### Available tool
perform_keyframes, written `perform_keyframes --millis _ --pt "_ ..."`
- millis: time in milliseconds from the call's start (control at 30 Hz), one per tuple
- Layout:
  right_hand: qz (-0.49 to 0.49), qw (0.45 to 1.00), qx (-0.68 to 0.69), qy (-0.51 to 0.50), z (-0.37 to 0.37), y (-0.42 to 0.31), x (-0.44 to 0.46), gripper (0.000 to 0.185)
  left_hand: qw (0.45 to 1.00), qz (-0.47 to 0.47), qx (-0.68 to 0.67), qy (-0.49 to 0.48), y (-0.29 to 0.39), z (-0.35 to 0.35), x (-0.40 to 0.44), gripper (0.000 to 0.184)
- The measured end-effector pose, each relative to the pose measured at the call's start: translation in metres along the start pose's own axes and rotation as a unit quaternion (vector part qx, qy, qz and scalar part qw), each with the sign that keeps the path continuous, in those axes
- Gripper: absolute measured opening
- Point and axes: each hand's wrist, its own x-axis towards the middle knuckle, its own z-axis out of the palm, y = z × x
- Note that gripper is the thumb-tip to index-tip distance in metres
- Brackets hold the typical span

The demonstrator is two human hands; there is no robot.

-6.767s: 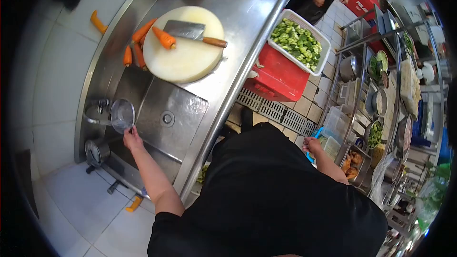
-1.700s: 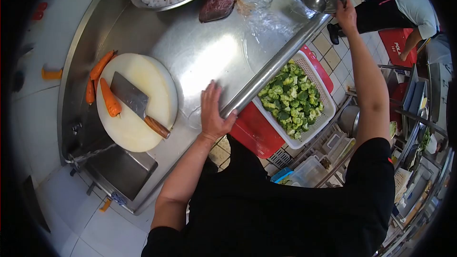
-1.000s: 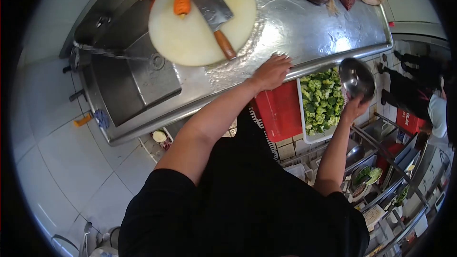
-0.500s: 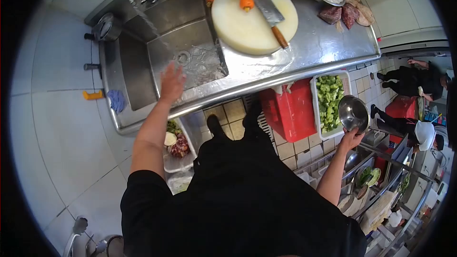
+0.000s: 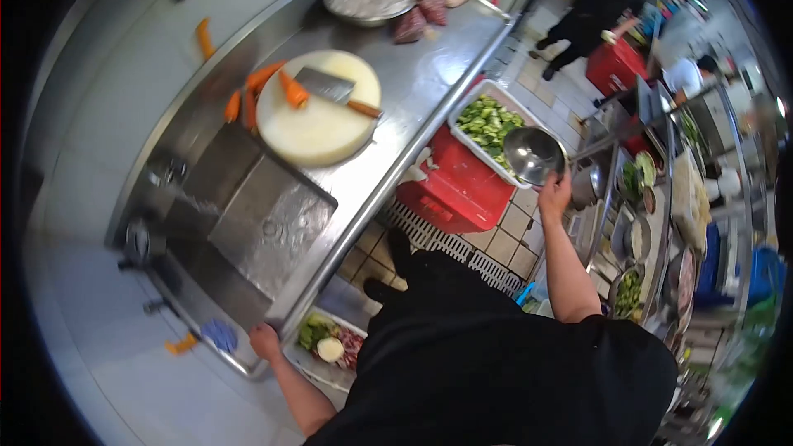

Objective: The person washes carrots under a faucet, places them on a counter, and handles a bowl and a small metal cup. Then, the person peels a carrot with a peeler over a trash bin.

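Observation:
My right hand (image 5: 554, 192) grips a steel bowl (image 5: 533, 154) by its edge. The bowl is tilted, and its shiny inside faces up. It hangs over one end of a white basket (image 5: 460, 134) of chopped green vegetables (image 5: 489, 125). My left hand (image 5: 264, 342) is beside the front corner of the sink (image 5: 186, 258), its fingers curled in with nothing visible in them. Whether it touches the sink's rim I cannot tell. Water runs from the tap (image 5: 168, 170) into the sink.
A cleaver (image 5: 326, 85) and a carrot (image 5: 293, 90) lie on the round chopping board (image 5: 318, 136), other carrots beside it. A bowl of pale pieces (image 5: 369, 0) stands farther back. A red crate (image 5: 457, 186) is below the counter; crowded shelves (image 5: 632, 231) stand right. A person (image 5: 596, 4) is in the aisle.
My view has turned towards the right. My left hand has moved from over the sink basin to its front corner, its spread fingers now curled. The bowl is still in my right hand.

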Motion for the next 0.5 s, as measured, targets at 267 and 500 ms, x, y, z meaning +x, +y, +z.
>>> perform_keyframes --millis 267,500 --pt "0.095 0.992 0.048 -0.065 0.090 -0.047 -0.044 0.042 0.815 0.021 -0.503 -0.287 0.196 0.053 0.087 0.042" --pt "-0.034 0.990 -0.037 -0.129 0.137 -0.072 -0.041 0.051 0.520 -0.131 -0.814 -0.222 0.244 0.057 0.315 0.028"
